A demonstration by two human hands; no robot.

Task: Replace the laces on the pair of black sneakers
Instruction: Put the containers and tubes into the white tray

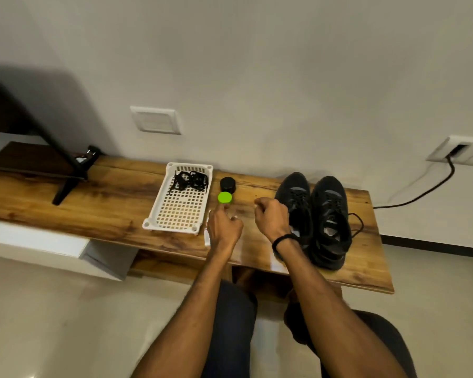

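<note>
Bench (107,203): left hand (224,227), right hand (272,216) curled.

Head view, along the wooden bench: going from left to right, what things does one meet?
black stand leg → white basket with black laces in it → black jar → black sneakers

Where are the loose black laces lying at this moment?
In the head view, the loose black laces lie at the far end of the white basket, left of the black jar, on the wooden table.
</note>
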